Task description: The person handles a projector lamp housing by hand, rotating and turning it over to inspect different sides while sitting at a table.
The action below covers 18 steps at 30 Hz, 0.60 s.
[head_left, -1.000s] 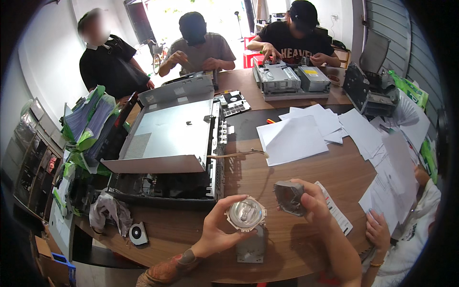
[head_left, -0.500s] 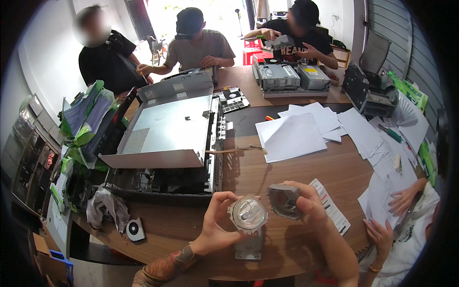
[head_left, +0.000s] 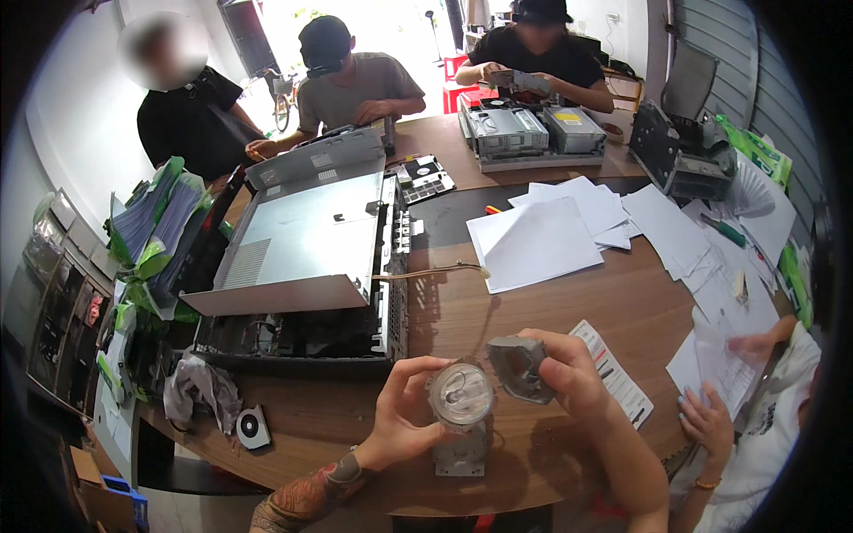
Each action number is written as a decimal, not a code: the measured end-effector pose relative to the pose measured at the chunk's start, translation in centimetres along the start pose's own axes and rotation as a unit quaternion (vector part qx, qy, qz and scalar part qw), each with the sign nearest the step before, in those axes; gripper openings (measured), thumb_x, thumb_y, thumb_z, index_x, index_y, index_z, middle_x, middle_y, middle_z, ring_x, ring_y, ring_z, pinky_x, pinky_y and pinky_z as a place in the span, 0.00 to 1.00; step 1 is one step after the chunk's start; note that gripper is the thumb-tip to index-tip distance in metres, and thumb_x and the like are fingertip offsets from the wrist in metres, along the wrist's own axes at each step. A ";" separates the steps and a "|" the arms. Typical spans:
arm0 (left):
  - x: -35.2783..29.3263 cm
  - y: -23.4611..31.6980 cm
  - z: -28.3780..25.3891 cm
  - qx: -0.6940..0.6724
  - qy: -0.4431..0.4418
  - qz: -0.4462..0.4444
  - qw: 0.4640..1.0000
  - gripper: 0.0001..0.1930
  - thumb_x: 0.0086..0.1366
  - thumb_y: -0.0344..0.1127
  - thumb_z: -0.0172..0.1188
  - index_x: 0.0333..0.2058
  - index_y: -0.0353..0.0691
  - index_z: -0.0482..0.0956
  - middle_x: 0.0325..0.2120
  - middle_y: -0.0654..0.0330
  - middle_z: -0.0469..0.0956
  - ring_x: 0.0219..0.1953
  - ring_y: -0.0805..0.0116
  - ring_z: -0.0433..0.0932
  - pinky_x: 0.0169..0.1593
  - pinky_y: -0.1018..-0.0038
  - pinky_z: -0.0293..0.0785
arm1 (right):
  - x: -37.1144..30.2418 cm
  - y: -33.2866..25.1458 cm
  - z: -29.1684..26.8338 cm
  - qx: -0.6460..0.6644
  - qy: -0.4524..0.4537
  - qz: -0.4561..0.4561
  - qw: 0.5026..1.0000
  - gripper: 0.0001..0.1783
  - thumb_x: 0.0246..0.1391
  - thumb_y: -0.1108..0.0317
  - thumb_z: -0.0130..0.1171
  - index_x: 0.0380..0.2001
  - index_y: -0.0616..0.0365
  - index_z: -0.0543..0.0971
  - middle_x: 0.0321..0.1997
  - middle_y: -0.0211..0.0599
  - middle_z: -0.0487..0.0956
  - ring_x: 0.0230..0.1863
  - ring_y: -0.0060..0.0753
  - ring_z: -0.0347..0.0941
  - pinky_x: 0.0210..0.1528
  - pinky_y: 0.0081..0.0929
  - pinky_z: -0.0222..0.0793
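Note:
My left hand (head_left: 404, 417) is closed on a round lamp with a clear glass front (head_left: 464, 393), thumb below and fingers along its left side. Just under the lamp shows a flat metal bracket (head_left: 460, 455); whether the two are joined I cannot tell. Pinched in my right hand (head_left: 577, 373) is a grey hollow housing (head_left: 520, 368), tilted, its inside partly visible. It is close to the lamp's right side, apart from it. Both parts are above the near edge of the brown table (head_left: 524, 426).
At left stands an opened metal case (head_left: 302, 240) with a cable (head_left: 435, 271). A small fan (head_left: 252, 427) and grey cloth (head_left: 200, 391) lie near it. Loose papers (head_left: 533, 244) and a printed card (head_left: 611, 373) are at right. Another person's hands (head_left: 708, 417) rest there; several people work around the table.
The housing in my right hand has turned, showing more of its inside. The lamp stays in my left hand. Across the table, a person has brought both hands onto a metal part.

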State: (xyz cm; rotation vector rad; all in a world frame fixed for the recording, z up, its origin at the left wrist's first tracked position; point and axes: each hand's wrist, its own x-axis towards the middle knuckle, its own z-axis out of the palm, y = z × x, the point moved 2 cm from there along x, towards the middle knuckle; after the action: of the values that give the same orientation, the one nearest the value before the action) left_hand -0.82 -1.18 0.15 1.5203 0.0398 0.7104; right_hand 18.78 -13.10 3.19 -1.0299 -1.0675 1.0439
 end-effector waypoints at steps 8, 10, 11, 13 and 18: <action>0.3 -0.2 -0.2 0.001 -0.004 0.010 1.000 0.42 0.49 0.25 0.74 0.59 0.37 0.57 0.53 0.51 0.68 0.56 0.63 0.69 0.60 0.65 0.68 | 0.3 -0.2 0.2 0.040 -0.022 0.008 0.999 0.26 0.58 0.58 0.57 0.52 0.70 0.73 0.45 0.37 0.77 0.46 0.24 0.70 0.49 0.22 0.65; 0.4 0.0 -0.1 -0.009 -0.010 0.006 1.000 0.42 0.51 0.26 0.73 0.59 0.37 0.55 0.53 0.51 0.68 0.55 0.64 0.70 0.58 0.66 0.68 | 0.4 -0.3 0.2 0.032 -0.023 0.005 0.999 0.26 0.58 0.59 0.57 0.52 0.70 0.73 0.45 0.37 0.77 0.47 0.24 0.70 0.49 0.22 0.65; 0.3 0.0 -0.1 -0.008 -0.009 0.006 1.000 0.42 0.51 0.26 0.73 0.59 0.37 0.55 0.53 0.51 0.68 0.55 0.64 0.70 0.58 0.66 0.68 | 0.4 -0.2 0.2 0.025 -0.026 0.001 0.999 0.26 0.58 0.59 0.57 0.52 0.70 0.73 0.46 0.37 0.77 0.47 0.24 0.70 0.49 0.22 0.65; 0.1 0.0 -0.1 -0.025 -0.004 -0.003 1.000 0.42 0.53 0.30 0.72 0.61 0.37 0.53 0.53 0.50 0.67 0.55 0.64 0.69 0.58 0.67 0.67 | 0.4 0.0 0.0 0.024 -0.029 0.009 0.999 0.26 0.57 0.59 0.58 0.52 0.71 0.73 0.46 0.37 0.77 0.47 0.24 0.70 0.49 0.22 0.65; 0.1 0.4 -0.2 -0.015 -0.031 -0.024 0.999 0.44 0.55 0.37 0.71 0.63 0.36 0.51 0.55 0.51 0.66 0.57 0.64 0.67 0.61 0.66 0.61 | 0.2 0.4 0.0 0.057 -0.028 0.007 0.998 0.30 0.55 0.56 0.61 0.52 0.72 0.73 0.46 0.38 0.77 0.47 0.24 0.70 0.49 0.22 0.66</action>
State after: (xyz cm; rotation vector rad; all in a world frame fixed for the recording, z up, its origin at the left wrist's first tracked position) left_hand -1.02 -1.03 0.56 1.5059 0.0188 0.6234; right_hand 18.81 -12.83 2.87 -0.9215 -1.0341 1.1371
